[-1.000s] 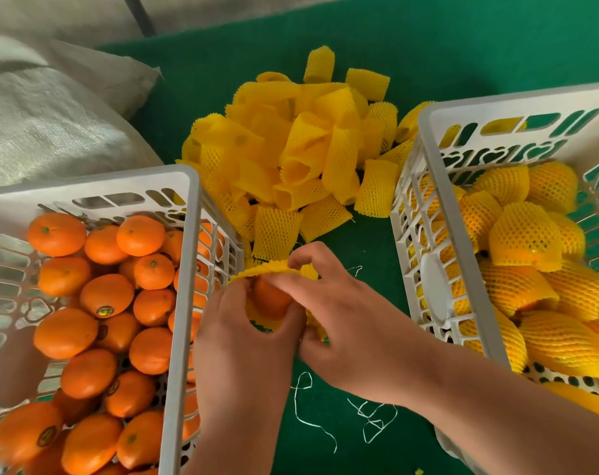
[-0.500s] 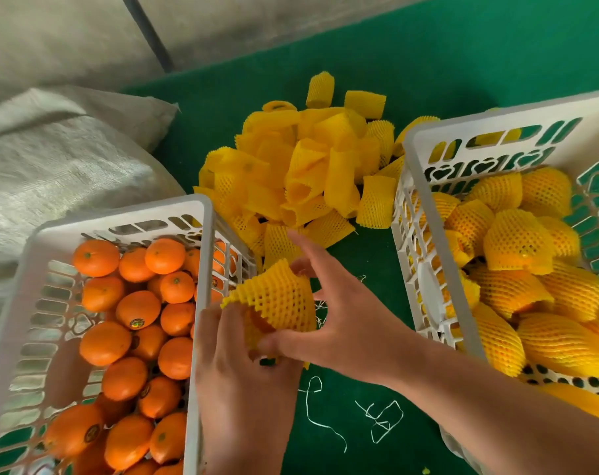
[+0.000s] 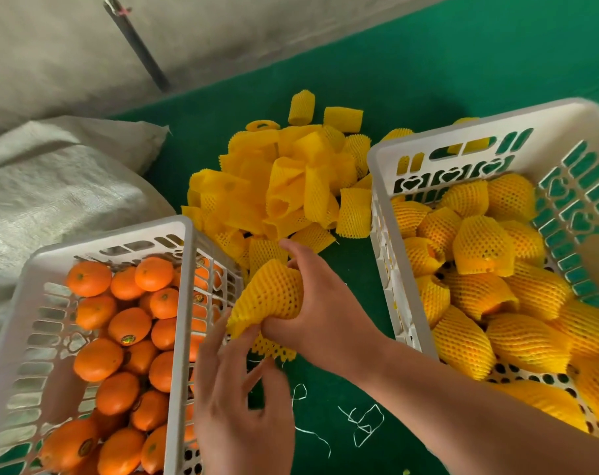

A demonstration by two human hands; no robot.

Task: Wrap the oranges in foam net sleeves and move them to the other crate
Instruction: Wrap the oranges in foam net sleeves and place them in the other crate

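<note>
My right hand [image 3: 320,310] grips an orange wrapped in a yellow foam net sleeve [image 3: 270,296], held above the green mat between the two crates. My left hand [image 3: 238,402] is just below it, fingers spread and relaxed, holding nothing. The left white crate [image 3: 183,303] holds several bare oranges [image 3: 128,325]. The right white crate [image 3: 382,241] holds several sleeved oranges [image 3: 481,248]. A pile of empty yellow sleeves [image 3: 291,183] lies on the mat behind my hands.
A grey woven sack [image 3: 51,186] lies at the left behind the orange crate. A dark rod [image 3: 137,46] leans against the pale wall. White thread scraps [image 3: 363,423] lie on the green mat [image 3: 428,63] near my arms.
The sleeve has been pulled over the orange, which is now covered. My left hand has let go and dropped below it. My right hand alone holds the wrapped orange.
</note>
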